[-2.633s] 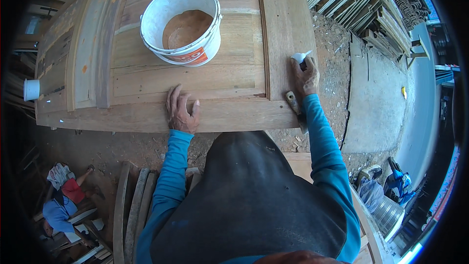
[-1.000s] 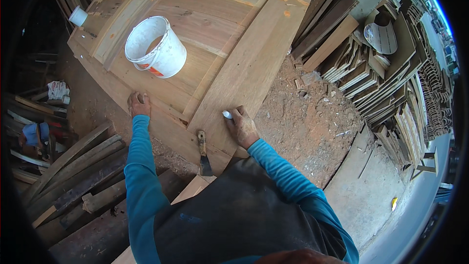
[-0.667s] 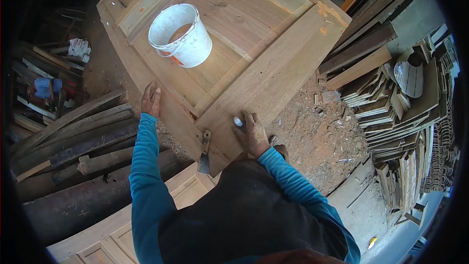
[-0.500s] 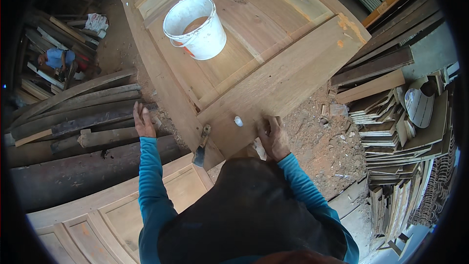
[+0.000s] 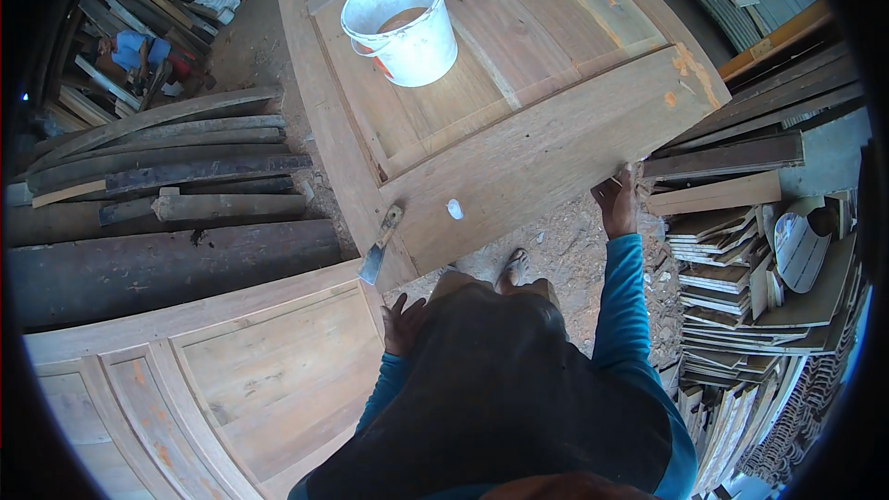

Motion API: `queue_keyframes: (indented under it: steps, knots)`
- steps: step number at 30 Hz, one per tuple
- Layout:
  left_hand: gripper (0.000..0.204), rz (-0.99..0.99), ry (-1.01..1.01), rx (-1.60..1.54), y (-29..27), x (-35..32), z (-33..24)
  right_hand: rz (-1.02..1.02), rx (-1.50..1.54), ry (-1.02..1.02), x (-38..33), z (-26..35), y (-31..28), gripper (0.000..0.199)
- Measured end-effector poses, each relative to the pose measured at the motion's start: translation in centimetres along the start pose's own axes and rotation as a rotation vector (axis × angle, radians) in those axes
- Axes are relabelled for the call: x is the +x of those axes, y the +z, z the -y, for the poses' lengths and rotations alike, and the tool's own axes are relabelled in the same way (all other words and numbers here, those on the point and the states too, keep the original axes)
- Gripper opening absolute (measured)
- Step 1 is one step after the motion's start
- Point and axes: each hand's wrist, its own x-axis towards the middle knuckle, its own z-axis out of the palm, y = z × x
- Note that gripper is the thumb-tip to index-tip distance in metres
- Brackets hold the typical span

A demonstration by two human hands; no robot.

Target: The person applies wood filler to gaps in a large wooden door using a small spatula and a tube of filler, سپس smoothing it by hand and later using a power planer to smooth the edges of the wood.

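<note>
A large wooden door panel [image 5: 546, 167] lies before me, with orange filler patches at its right corner. On it stands a white bucket [image 5: 421, 56] with some brownish stuff inside. Near the close edge lie a small white tube-like object [image 5: 455, 209] and a scraper [image 5: 378, 250] with a wooden handle. My left hand [image 5: 405, 326] is low beside my dark apron, fingers apart and holding nothing. Off to the right, my right hand [image 5: 618, 202] is beside the panel's near right edge, its fingers partly bent and apart; whether it touches the wood is unclear.
Another panelled door [image 5: 278, 361] lies at lower left. Dark beams [image 5: 176, 264] are stacked at left, where a person in blue [image 5: 139, 54] sits farther off. Stacked boards [image 5: 727, 250] stand at right. Debris covers the ground [image 5: 565, 250].
My left hand has dropped from beyond the panel's left side to near my body. The right hand has moved right along the panel's edge. The view has shifted.
</note>
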Motion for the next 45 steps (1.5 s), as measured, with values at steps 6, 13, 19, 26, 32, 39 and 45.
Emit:
queue_keyframes:
  steps: [6, 13, 19, 26, 32, 39, 45]
  knots:
    - [0.078, 0.105, 0.029, -0.076, 2.4, 2.5, -2.1, 0.023, 0.016, -0.039, -1.2, -0.5, 2.8, 0.056]
    - [0.053, 0.155, 0.115, -0.316, 4.0, 4.1, -2.7, -0.033, -0.015, -0.087, 1.1, -1.0, 1.6, 0.048]
    - [0.046, 0.155, 0.075, -0.348, 3.8, 3.7, -3.7, -0.049, -0.072, -0.110, 1.0, -0.8, 2.3, 0.060]
    - [0.047, 0.177, 0.067, -0.291, 3.8, 3.1, -4.9, -0.073, -0.101, -0.103, 0.9, -0.8, 1.9, 0.049]
    - [0.049, 0.091, 0.045, -0.246, 2.5, 2.7, -5.0, -0.074, -0.076, -0.114, -0.7, -2.0, 1.3, 0.047]
    - [0.049, 0.066, 0.135, -0.293, -2.1, 3.4, -7.0, -0.077, -0.125, -0.058, -5.7, -4.7, 5.8, 0.058]
    - [0.054, 0.075, 0.156, -0.210, -5.4, 4.9, -9.2, -0.068, -0.119, -0.054, -8.9, -6.1, 9.2, 0.060]
